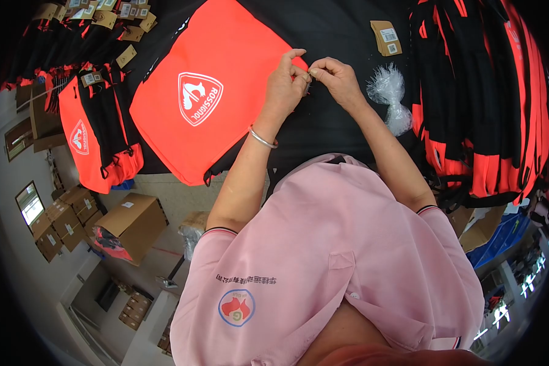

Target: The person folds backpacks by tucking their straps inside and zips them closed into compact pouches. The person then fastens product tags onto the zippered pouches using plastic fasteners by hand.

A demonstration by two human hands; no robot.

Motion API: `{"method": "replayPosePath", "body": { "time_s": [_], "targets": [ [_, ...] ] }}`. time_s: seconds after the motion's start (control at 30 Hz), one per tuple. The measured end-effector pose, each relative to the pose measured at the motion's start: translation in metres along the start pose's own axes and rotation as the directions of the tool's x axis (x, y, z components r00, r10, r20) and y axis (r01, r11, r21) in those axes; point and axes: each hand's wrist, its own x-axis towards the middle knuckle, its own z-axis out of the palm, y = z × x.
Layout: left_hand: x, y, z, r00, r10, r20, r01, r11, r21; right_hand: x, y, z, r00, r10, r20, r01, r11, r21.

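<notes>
A bright red-orange bag (158,116) with a white Rossignol crest lies tilted on the black-covered table. My left hand (288,83), a silver bangle at its wrist, is closed at the bag's right corner, forefinger raised. Close beside it, my right hand (337,80) pinches something too small to make out between thumb and forefinger. The fingertips of both hands nearly meet at the corner. To the right of my right hand lies a bundle of clear plastic tag fasteners (388,97), gathered in the middle. Beyond it is a small stack of brown card tags (386,38).
Red-and-black bags (488,104) stand packed along the right side. Another red bag (82,137) hangs over the table's left edge, near several tagged bags (61,55). Below left, an open carton (131,226) sits on the floor, with stacked boxes (67,219) beyond.
</notes>
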Motion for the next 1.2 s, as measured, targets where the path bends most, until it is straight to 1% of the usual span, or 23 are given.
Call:
{"method": "replayPosePath", "body": {
  "time_s": [0.03,0.1,0.17,0.27,0.33,0.37,0.4,0.43,0.5,0.53,0.6,0.67,0.73,0.77,0.8,0.87,0.9,0.93,1.0,1.03,1.07,1.13,1.2],
  "targets": [
    [0.0,0.001,0.0,1.0,-0.009,0.0,0.009,1.0,0.007,0.0,0.0,-0.001,1.0,-0.012,0.024,0.013,0.999,-0.047],
    [0.0,0.001,0.001,1.0,-0.017,0.0,0.017,1.0,0.014,0.0,0.001,-0.001,0.999,0.013,0.035,-0.013,1.0,-0.026],
    [0.0,-0.004,0.001,1.0,-0.013,0.002,0.013,0.999,-0.035,0.001,0.001,-0.001,0.998,0.038,0.047,-0.038,0.999,-0.004],
    [0.001,-0.005,0.001,0.999,-0.042,-0.001,0.042,0.995,-0.091,0.002,0.0,-0.003,0.996,0.015,0.084,-0.013,1.0,-0.019],
    [0.003,-0.01,0.002,0.999,-0.038,0.015,0.039,0.991,-0.128,0.002,-0.005,-0.001,0.967,0.229,0.111,-0.252,0.927,0.277],
    [0.004,-0.011,0.001,0.999,-0.034,0.031,0.039,0.986,-0.164,0.002,-0.006,0.0,0.968,0.22,0.121,-0.245,0.93,0.274],
    [0.004,-0.012,0.001,0.999,-0.029,0.015,0.031,0.986,-0.162,0.003,-0.004,0.0,0.948,0.291,0.127,-0.316,0.901,0.296],
    [0.004,-0.011,0.002,0.998,-0.069,0.016,0.07,0.981,-0.178,0.003,-0.003,0.001,0.923,0.359,0.136,-0.384,0.867,0.318],
    [0.005,-0.016,0.002,0.99,-0.134,0.043,0.14,0.958,-0.249,0.001,-0.002,0.005,0.931,0.335,0.142,-0.364,0.865,0.346],
    [0.006,-0.02,0.002,0.991,-0.131,0.029,0.134,0.96,-0.245,0.0,0.0,0.007,0.938,0.322,0.131,-0.347,0.859,0.376],
    [0.008,-0.022,0.001,0.988,-0.155,0.03,0.156,0.93,-0.332,0.001,0.005,0.008,0.931,0.332,0.152,-0.365,0.845,0.391],
    [0.009,-0.017,-0.002,0.987,-0.16,0.014,0.157,0.94,-0.303,0.001,0.004,0.006,0.925,0.344,0.159,-0.379,0.821,0.427],
    [0.01,-0.004,-0.008,0.953,-0.273,0.135,0.28,0.959,-0.04,-0.003,0.011,0.004,0.921,0.348,0.173,-0.389,0.828,0.405],
    [0.013,-0.01,-0.007,0.943,-0.283,0.173,0.301,0.949,-0.09,-0.006,0.015,0.003,0.924,0.344,0.168,-0.382,0.826,0.414],
    [0.014,-0.009,-0.008,0.948,-0.278,0.154,0.294,0.951,-0.094,-0.008,0.014,0.004,0.927,0.338,0.162,-0.375,0.825,0.423],
    [0.017,-0.006,-0.01,0.938,-0.267,0.22,0.289,0.954,-0.074,-0.011,0.011,0.007,0.924,0.345,0.163,-0.38,0.797,0.469],
    [0.019,-0.02,-0.008,0.932,-0.246,0.265,0.302,0.932,-0.198,-0.011,0.01,0.008,0.924,0.359,0.131,-0.374,0.776,0.508],
    [0.02,-0.017,-0.01,0.939,-0.24,0.248,0.291,0.937,-0.193,-0.011,0.008,0.01,0.922,0.374,0.101,-0.365,0.752,0.549],
    [0.013,-0.012,-0.01,0.944,-0.232,0.234,0.301,0.897,-0.324,-0.009,0.006,0.011,0.926,0.366,0.088,-0.351,0.756,0.552],
    [0.012,-0.013,-0.009,0.954,-0.205,0.218,0.26,0.929,-0.263,-0.009,0.008,0.01,0.933,0.353,0.068,-0.335,0.783,0.524],
    [0.012,-0.013,-0.008,0.957,-0.2,0.209,0.252,0.933,-0.259,-0.009,0.01,0.01,0.939,0.341,0.047,-0.319,0.809,0.493],
    [0.011,-0.011,-0.006,0.942,-0.253,0.221,0.296,0.936,-0.191,-0.01,0.005,0.015,0.945,0.326,0.018,-0.296,0.831,0.471],
    [0.011,-0.022,-0.002,0.951,-0.233,0.203,0.275,0.938,-0.212,-0.01,0.006,0.021,0.97,0.224,-0.094,-0.189,0.94,0.283]
  ]
}}
